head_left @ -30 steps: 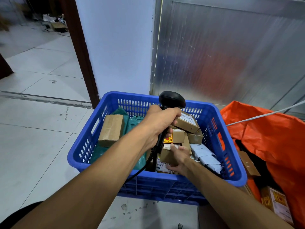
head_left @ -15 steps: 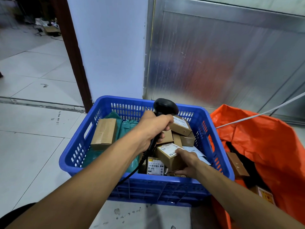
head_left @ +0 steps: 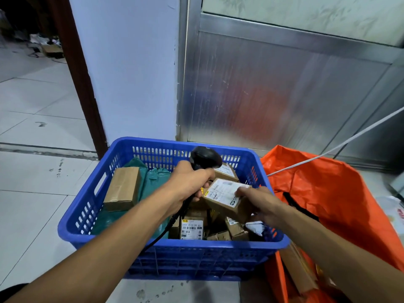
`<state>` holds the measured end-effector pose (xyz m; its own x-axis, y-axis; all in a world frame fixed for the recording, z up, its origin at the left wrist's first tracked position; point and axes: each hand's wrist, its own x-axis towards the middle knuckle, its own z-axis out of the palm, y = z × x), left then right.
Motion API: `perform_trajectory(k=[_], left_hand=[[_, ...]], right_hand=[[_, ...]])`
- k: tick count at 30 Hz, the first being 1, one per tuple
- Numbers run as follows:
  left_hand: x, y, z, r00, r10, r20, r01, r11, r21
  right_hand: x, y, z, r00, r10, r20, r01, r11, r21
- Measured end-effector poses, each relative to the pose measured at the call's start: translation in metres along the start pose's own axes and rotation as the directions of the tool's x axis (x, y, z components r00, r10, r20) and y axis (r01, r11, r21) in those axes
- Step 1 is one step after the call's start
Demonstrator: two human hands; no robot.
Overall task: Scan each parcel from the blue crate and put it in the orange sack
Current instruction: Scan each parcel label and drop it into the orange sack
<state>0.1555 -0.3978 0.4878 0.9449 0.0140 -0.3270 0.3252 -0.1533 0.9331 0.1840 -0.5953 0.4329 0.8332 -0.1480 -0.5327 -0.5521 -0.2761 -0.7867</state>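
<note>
The blue crate [head_left: 72,224] stands on the floor, filled with several cardboard parcels and green mailer bags [head_left: 156,179]. My left hand [head_left: 190,182] grips a black handheld scanner [head_left: 204,157], its head over the crate's far side. My right hand [head_left: 262,204] holds a small cardboard parcel [head_left: 220,196] lifted above the pile, white label facing up, just below the scanner head. The orange sack [head_left: 328,197] lies open right of the crate, with boxes inside near its bottom edge.
A long brown box [head_left: 123,188] rests on the crate's left side. A labelled parcel [head_left: 192,228] sits near the front wall. A white cord [head_left: 328,153] crosses over the sack. A white wall and a metal door panel [head_left: 273,95] rise behind; tiled floor lies left.
My right hand has lifted the small parcel out of the pile and tilted its label up toward the scanner. My left hand with the scanner stays over the crate.
</note>
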Motion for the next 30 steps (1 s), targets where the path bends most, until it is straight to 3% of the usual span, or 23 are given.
perform_trajectory(k=[8,16,24,30], left_hand=[[0.003,-0.004,0.004,1.000,0.011,0.020,-0.012,0.999,0.043],[-0.002,-0.005,0.009,0.999,0.011,0.038,-0.013,0.999,0.043],[-0.008,-0.002,0.013,0.995,-0.033,0.092,0.036,0.998,-0.042],[-0.009,-0.002,0.013,0.994,-0.016,0.108,0.022,0.998,-0.053]], right_hand=[[-0.006,-0.027,-0.021,0.981,-0.183,0.060,0.188,0.978,-0.088],[0.004,-0.022,-0.039,0.969,-0.207,0.133,0.216,0.975,-0.054],[0.008,-0.025,-0.046,0.962,-0.252,0.104,0.242,0.965,0.102],[0.009,-0.025,-0.049,0.961,-0.258,0.096,0.247,0.962,0.114]])
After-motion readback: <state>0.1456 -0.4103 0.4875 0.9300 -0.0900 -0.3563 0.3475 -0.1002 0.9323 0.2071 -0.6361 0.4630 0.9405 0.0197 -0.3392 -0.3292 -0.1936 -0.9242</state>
